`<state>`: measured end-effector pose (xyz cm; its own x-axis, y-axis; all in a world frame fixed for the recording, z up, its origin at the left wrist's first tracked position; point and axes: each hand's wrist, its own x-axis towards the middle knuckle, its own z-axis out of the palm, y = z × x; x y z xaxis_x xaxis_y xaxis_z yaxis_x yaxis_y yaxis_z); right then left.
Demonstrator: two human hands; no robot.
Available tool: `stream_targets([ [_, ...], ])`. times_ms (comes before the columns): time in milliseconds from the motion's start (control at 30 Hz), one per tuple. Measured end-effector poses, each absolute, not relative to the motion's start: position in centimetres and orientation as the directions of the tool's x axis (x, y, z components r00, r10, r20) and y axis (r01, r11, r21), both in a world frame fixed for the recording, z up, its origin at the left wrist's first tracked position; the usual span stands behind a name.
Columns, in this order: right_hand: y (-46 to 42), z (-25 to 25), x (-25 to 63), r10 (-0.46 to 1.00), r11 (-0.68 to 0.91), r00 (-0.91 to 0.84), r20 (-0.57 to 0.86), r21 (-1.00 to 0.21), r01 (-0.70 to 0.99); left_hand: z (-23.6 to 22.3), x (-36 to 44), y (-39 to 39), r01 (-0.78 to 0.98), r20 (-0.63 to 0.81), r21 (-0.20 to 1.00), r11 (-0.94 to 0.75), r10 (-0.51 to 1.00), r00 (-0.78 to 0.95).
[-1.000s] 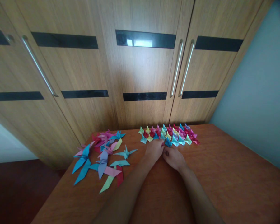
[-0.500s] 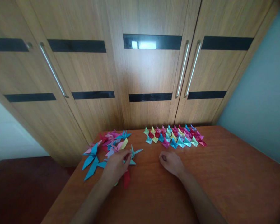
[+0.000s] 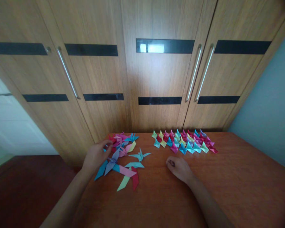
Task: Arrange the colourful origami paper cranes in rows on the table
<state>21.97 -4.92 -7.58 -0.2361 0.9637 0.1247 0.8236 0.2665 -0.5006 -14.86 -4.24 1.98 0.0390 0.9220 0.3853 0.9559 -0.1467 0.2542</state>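
Fingertips of our left hand curl close together, left of centre in the lower half, at the left edge of a heap of paper cranes. The palm side is turned from us, so we cannot tell whether they pinch a fold or merely touch it. The wings overlap and seem caught under one another, so a quick lift here could drag neighbours along or crease a wing. A blue wing slants down beside our wrist, where a low sweep of the forearm could bend it. Next to it, the purple crane lies across other paper; a tug from beneath could tip it.

Just below centre, the pale teal crane sits with its wings out, apart from our fingers. Under it, the pink strip, the green strip and the red strip meet near one end, so pulling any of them could shift the others.

Our right hand rests lower right of centre, fingers folded inward and pressed together; we see nothing in it. Just above are the rows of small folded pieces, packed edge to edge on the surface. We judge the front row most exposed: a careless knuckle sliding up the frame could knock one piece into the next and disturb the spacing.
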Motion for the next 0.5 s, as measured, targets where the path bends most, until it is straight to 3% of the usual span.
stream_targets([
  [200, -4.8, -8.0, 22.1, 0.964, 0.266, -0.234, 0.127, -0.528, 0.807, 0.5, -15.2, -3.7, 0.955, 0.151, 0.226, -0.191, 0.976, 0.159],
  [300, -4.7, -8.2, 22.2, 0.964, 0.264, -0.236, 0.121, -0.533, 0.804, -0.2, -14.9, -4.0, 0.925, 0.062, 0.298, -0.236, 0.972, 0.229],
  [400, -4.6, -8.3, 22.2, 0.963, 0.266, -0.238, 0.124, -0.544, 0.796, 0.0, -14.8, -3.9, 0.881, 0.050, 0.398, -0.254, 0.965, 0.256],
  [500, -4.5, -8.4, 22.2, 0.959, 0.284, -0.245, 0.145, -0.550, 0.786, 0.7, -14.8, -3.1, 0.896, 0.111, 0.379, -0.232, 0.973, 0.205],
])
